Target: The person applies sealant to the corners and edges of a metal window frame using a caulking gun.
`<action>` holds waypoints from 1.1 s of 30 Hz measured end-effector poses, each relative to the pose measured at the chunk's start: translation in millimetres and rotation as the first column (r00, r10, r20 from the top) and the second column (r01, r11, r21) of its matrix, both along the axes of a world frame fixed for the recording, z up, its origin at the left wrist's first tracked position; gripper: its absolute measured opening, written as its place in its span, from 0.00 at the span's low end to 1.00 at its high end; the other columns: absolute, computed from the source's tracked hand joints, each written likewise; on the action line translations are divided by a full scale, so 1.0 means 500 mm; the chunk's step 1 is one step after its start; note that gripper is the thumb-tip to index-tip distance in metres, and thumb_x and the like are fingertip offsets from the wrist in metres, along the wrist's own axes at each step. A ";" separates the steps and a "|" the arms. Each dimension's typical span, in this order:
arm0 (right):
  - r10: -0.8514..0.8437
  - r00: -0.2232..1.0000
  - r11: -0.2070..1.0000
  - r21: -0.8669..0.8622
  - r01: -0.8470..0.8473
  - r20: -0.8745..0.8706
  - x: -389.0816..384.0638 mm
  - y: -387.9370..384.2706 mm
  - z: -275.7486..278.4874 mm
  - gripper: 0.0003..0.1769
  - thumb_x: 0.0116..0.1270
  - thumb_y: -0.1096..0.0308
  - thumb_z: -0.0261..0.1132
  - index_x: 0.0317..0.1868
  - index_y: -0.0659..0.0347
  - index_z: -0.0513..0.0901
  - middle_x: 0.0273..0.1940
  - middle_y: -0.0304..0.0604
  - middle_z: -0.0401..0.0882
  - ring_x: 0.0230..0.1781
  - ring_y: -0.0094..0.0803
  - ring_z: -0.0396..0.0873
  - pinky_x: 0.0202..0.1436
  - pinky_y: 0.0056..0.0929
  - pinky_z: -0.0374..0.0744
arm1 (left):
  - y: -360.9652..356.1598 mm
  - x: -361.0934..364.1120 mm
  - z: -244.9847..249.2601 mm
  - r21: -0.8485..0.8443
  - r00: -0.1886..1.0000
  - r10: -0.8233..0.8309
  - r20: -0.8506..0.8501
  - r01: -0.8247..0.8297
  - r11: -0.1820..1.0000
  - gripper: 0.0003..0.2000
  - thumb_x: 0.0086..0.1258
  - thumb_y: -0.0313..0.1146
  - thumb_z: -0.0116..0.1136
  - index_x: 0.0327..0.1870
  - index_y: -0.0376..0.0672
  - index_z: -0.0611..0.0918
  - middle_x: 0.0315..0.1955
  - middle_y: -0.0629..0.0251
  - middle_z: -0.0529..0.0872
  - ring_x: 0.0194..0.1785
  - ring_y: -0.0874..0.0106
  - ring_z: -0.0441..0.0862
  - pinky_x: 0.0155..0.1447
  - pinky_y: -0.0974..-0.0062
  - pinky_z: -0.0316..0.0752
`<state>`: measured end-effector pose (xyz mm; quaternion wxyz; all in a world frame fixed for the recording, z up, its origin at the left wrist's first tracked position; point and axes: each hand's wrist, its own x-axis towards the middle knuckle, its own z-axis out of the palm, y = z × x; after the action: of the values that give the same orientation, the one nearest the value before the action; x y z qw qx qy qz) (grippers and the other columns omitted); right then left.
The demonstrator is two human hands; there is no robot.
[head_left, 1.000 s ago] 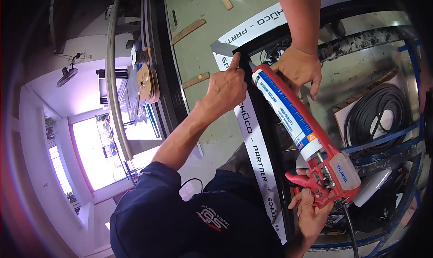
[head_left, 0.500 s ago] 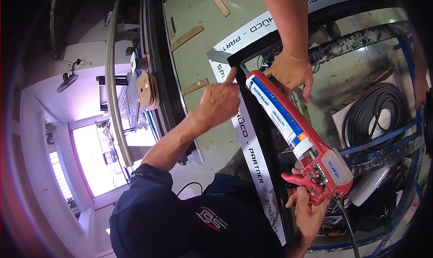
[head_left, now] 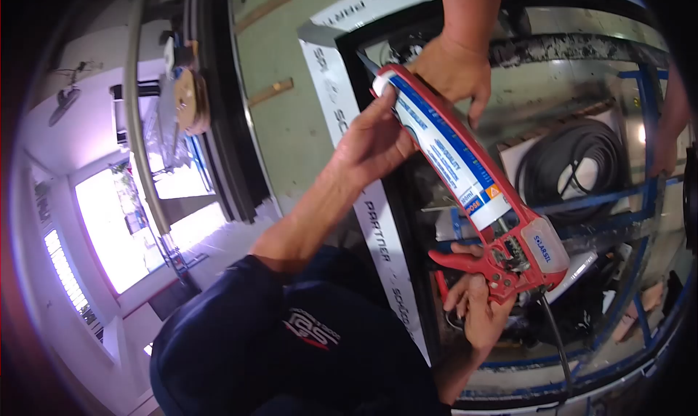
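My left hand (head_left: 374,136) is closed around the front of the white and blue sealant cartridge (head_left: 452,158), thumb near its front end. The cartridge sits in a red sealant gun (head_left: 542,270). My right hand (head_left: 481,314) grips the gun's handle and trigger end. The nozzle (head_left: 366,62) points at the inner corner of a dark frame with white printed tape (head_left: 379,230). A co-worker's hand (head_left: 454,70) reaches in from the top, right beside the gun's front.
A coil of black cord (head_left: 534,176) lies beyond the gun, behind blue bars (head_left: 647,118). Another person's arm (head_left: 670,136) is at the far right. Cardboard reels (head_left: 190,100) and long dark profiles (head_left: 222,125) stand at the left. Wooden strips (head_left: 270,91) lie on the floor.
My left hand has gone from pointing at the frame corner to holding the cartridge's front. The view has shifted, so the frame and gun appear further left.
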<state>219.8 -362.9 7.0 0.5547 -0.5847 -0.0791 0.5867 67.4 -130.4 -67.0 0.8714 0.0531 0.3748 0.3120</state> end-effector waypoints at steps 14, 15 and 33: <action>-0.047 0.997 0.997 0.064 0.051 -0.063 0.002 -0.030 -0.049 0.27 0.76 0.59 0.62 0.62 0.78 0.72 0.54 0.65 0.83 0.16 0.21 0.76 0.16 0.13 0.60 | -0.027 -0.004 -0.028 0.172 0.998 -0.056 -0.018 0.058 0.983 0.29 0.75 0.50 0.60 0.64 0.34 0.72 0.59 0.53 0.80 0.64 0.61 0.77 0.73 0.54 0.68; -0.047 0.997 0.996 0.068 0.052 -0.069 0.001 -0.026 -0.050 0.27 0.76 0.60 0.62 0.62 0.78 0.72 0.54 0.65 0.83 0.16 0.21 0.76 0.15 0.13 0.60 | -0.026 -0.004 -0.031 0.169 0.999 -0.049 -0.017 0.051 0.984 0.29 0.75 0.50 0.59 0.64 0.33 0.72 0.59 0.53 0.80 0.64 0.61 0.77 0.73 0.54 0.68; -0.083 0.987 0.992 0.087 0.095 -0.137 0.003 -0.012 -0.073 0.24 0.78 0.62 0.59 0.59 0.78 0.71 0.53 0.68 0.82 0.17 0.22 0.78 0.12 0.12 0.62 | -0.027 -0.003 -0.040 0.225 0.998 -0.053 -0.027 0.057 0.973 0.24 0.77 0.48 0.56 0.64 0.39 0.75 0.60 0.58 0.80 0.66 0.64 0.76 0.74 0.57 0.67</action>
<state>221.1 -369.1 -29.5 0.6110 -0.5207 -0.0428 0.5947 65.8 -144.0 -86.9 0.8642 0.1652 0.3442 0.3277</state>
